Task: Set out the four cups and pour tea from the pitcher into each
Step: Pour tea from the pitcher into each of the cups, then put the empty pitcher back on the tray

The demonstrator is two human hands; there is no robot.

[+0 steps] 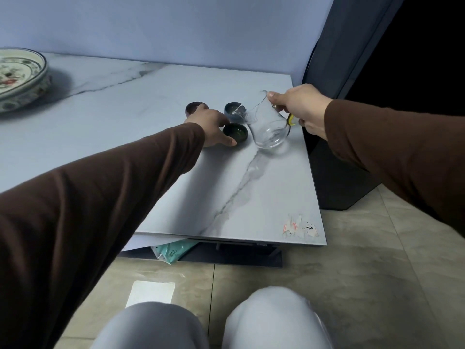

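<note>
A clear, glossy glass pitcher [270,124] stands over a smooth, matt marble-look tabletop [151,117] with grey veins. Three small cups [235,132] look like glazed ceramic. A painted plate [20,76] shines. Sleeves [100,192] are soft brown cloth.

Three cups [235,132], one pitcher [269,124], one plate [22,79]
</note>
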